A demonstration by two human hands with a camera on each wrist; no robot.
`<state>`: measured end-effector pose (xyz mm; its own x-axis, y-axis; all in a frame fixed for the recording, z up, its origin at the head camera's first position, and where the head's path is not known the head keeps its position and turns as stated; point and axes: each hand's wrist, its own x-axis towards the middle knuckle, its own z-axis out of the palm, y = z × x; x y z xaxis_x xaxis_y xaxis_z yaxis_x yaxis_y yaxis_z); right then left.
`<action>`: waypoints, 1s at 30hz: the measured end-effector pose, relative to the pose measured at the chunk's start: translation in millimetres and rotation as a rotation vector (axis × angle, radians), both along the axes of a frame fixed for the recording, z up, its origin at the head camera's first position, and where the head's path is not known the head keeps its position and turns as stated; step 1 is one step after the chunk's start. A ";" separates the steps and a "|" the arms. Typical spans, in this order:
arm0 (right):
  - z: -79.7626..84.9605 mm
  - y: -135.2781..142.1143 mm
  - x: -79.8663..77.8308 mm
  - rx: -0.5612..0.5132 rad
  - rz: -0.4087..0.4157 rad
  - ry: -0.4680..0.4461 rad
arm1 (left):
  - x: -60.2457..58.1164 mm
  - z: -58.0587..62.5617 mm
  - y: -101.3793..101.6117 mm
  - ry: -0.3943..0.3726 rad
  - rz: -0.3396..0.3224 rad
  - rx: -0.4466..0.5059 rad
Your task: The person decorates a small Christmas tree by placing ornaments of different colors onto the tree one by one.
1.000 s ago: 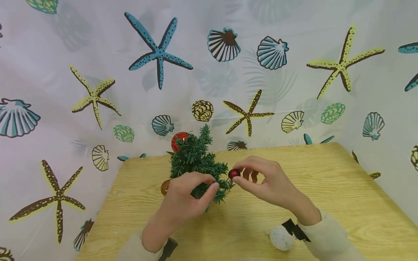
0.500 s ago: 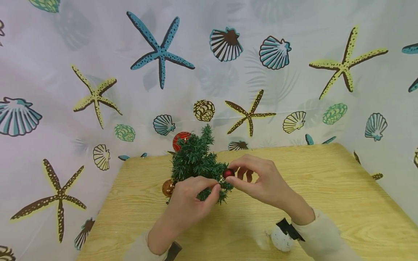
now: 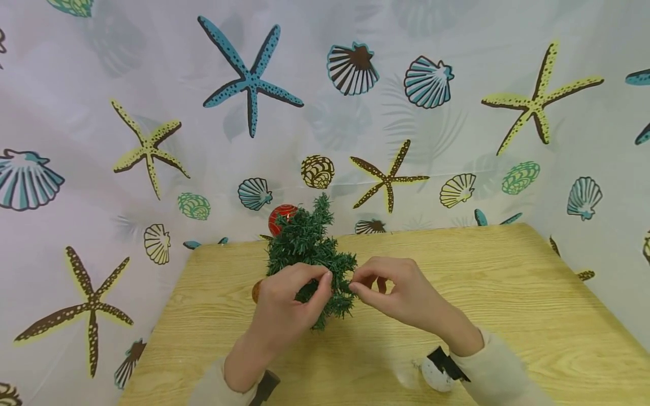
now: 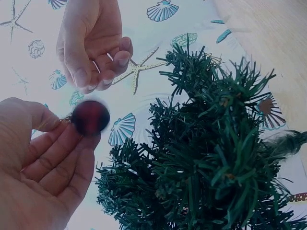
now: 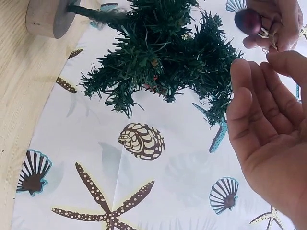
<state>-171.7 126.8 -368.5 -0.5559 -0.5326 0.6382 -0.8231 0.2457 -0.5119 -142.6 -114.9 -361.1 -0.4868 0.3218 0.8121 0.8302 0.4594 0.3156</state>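
My left hand (image 3: 284, 307) pinches the gold cord of a small dark red Christmas bauble (image 4: 90, 118) between thumb and fingers. In the head view that bauble is hidden. Just across from it, my right hand (image 3: 406, 296) has loosely bent fingers, and I see nothing held in it. Both hands are at the near right side of a small artificial Christmas tree (image 3: 304, 242). A bright red bauble (image 3: 281, 219) shows at the tree's upper left, and an orange-gold bauble (image 3: 256, 291) sits at its lower left, partly covered by my left hand.
A white bauble (image 3: 435, 375) lies on the wooden table (image 3: 482, 270), beside my right wrist and partly behind its strap. The tree's round wooden base (image 5: 48, 19) shows in the right wrist view. Behind the table hangs a cloth (image 3: 325, 124) printed with shells and starfish.
The dark red bauble was in my right fingertips. The hands met at its cord, and it is now in my left hand. The hands have drawn slightly apart.
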 end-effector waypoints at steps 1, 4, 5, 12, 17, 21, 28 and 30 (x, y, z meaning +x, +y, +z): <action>-0.2 -0.7 -0.1 0.001 0.005 0.002 | 0.2 0.3 -0.1 -0.006 -0.005 -0.008; 0.3 -2.8 -0.6 -0.004 0.027 0.020 | 0.9 1.0 0.1 -0.023 -0.021 -0.025; 0.8 -3.6 -0.6 -0.007 0.033 0.027 | 1.2 1.1 0.2 -0.026 -0.026 -0.031; 3.2 -10.0 0.5 -0.003 0.049 0.069 | 1.8 2.6 1.0 -0.022 -0.074 -0.057; 2.1 -12.7 -0.1 0.000 0.060 0.088 | 2.7 3.8 1.0 -0.031 -0.059 -0.075; 3.6 -14.7 1.1 0.003 0.060 0.078 | 3.0 4.6 1.1 -0.030 -0.055 -0.080; 4.4 -17.7 1.2 -0.003 0.051 0.099 | 2.5 3.1 0.4 -0.035 -0.058 -0.076; 4.7 -18.1 0.6 -0.009 0.053 0.107 | 2.4 1.9 -0.9 -0.040 -0.038 -0.075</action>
